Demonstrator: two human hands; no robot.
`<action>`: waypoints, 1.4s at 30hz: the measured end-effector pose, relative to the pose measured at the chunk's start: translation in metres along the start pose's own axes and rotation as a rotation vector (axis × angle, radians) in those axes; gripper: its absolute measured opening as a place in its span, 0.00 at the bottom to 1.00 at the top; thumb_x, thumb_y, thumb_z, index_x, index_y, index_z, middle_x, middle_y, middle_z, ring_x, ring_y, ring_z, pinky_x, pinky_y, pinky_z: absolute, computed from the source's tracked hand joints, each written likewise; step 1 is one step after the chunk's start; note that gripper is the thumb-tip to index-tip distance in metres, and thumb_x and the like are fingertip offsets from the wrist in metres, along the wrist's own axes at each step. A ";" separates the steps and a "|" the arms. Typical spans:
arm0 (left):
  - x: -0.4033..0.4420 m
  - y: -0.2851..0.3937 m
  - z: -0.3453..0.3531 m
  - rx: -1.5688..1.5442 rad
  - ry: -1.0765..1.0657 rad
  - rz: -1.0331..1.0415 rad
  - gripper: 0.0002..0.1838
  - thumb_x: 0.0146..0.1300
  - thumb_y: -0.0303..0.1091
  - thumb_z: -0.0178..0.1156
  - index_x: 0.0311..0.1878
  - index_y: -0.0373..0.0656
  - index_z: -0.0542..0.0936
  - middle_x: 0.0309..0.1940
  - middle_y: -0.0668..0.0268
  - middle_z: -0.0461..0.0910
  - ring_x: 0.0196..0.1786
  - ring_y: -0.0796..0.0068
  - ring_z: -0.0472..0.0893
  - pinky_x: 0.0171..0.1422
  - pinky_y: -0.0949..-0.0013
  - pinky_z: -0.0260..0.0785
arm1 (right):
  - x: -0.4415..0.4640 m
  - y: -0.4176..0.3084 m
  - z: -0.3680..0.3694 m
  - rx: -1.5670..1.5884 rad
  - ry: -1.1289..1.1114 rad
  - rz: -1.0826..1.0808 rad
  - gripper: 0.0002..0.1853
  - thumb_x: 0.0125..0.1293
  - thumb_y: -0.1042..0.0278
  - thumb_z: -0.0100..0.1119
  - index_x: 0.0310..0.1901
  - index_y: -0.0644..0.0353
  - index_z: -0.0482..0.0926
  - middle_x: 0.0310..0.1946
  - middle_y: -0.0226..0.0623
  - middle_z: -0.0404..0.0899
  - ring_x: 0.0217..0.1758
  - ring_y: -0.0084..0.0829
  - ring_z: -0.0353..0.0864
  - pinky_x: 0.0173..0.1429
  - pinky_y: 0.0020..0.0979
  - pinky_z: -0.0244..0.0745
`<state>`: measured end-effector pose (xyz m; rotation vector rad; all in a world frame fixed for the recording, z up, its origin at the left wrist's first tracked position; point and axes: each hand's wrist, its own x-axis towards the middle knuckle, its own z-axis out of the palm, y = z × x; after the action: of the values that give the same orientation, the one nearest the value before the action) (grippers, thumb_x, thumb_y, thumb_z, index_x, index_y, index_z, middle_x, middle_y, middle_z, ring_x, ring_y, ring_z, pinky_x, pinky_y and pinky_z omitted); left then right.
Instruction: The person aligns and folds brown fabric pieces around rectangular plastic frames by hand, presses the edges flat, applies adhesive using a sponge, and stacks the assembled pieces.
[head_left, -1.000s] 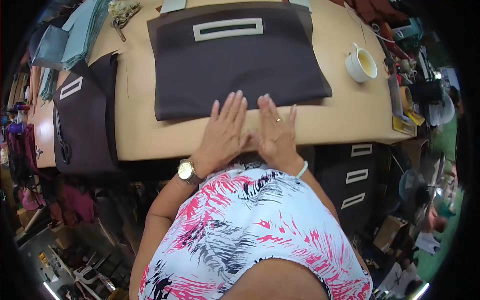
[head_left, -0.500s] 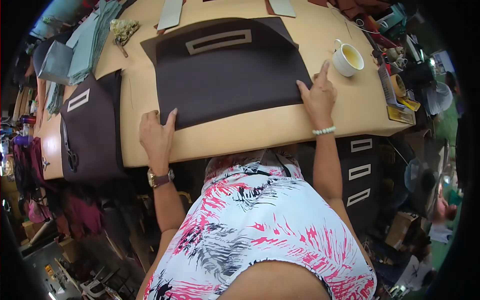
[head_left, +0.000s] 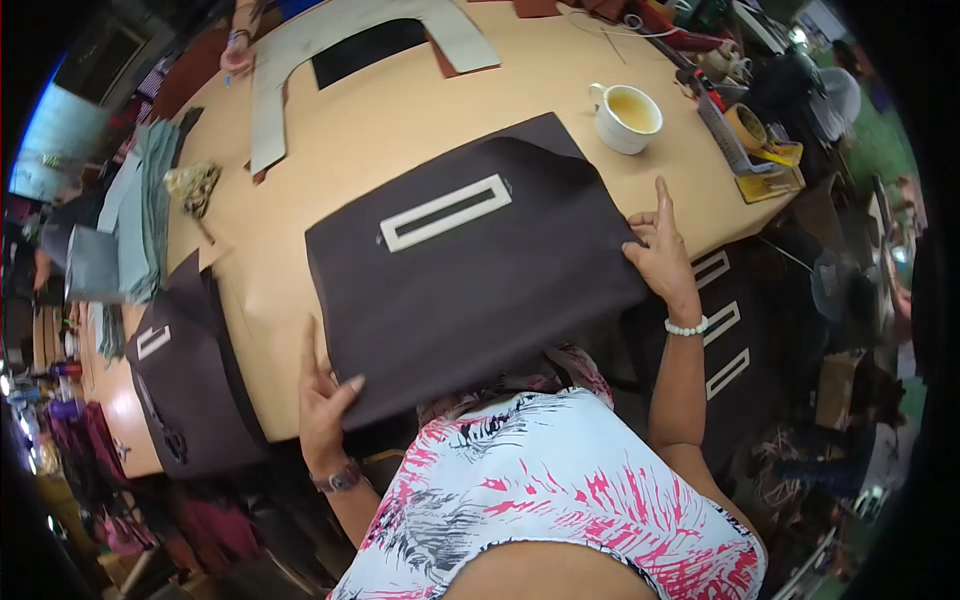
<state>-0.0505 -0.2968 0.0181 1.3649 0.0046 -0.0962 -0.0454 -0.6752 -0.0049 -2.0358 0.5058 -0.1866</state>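
The person's left hand (head_left: 325,408) and right hand (head_left: 662,254) pinched opposite sides of the dark panel (head_left: 470,290), which jutted past the near edge of the table (head_left: 530,75), a narrow gap parting it from the cup (head_left: 626,128).

The panel (head_left: 480,300) mid-frame was dark brown, its rectangular trim (head_left: 390,236) cream. Upper right, the cup (head_left: 618,138) was white, its liquid (head_left: 632,112) yellow. The tabletop (head_left: 400,130) was pale tan. Lower centre, a white top (head_left: 530,470) carried feathery pink and black streaks.
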 end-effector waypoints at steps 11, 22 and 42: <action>0.092 -0.038 -0.032 0.262 0.003 -0.078 0.21 0.60 0.23 0.55 0.57 0.33 0.71 0.53 0.62 0.72 0.53 0.76 0.71 0.58 0.74 0.63 | 0.097 0.011 0.070 -0.404 0.320 -0.458 0.50 0.54 0.65 0.63 0.69 0.64 0.37 0.33 0.60 0.76 0.37 0.52 0.78 0.43 0.42 0.73; 0.118 -0.022 0.027 0.118 -0.217 -0.072 0.29 0.48 0.15 0.49 0.59 0.31 0.69 0.55 0.56 0.73 0.56 0.68 0.74 0.64 0.68 0.63 | 0.041 0.000 0.015 -0.212 0.601 -0.245 0.32 0.61 0.75 0.53 0.66 0.63 0.54 0.49 0.56 0.73 0.40 0.52 0.78 0.43 0.44 0.74; 0.006 -0.173 0.294 0.569 -1.406 -0.234 0.31 0.56 0.19 0.52 0.65 0.39 0.63 0.59 0.50 0.69 0.62 0.60 0.70 0.64 0.68 0.61 | -0.137 0.259 -0.270 -0.725 0.687 0.422 0.35 0.58 0.76 0.56 0.67 0.45 0.57 0.37 0.47 0.80 0.42 0.45 0.79 0.45 0.40 0.71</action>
<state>-0.0721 -0.6192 -0.0910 1.5861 -1.1064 -1.3090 -0.3310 -0.9421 -0.0834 -2.4606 1.6010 -0.5048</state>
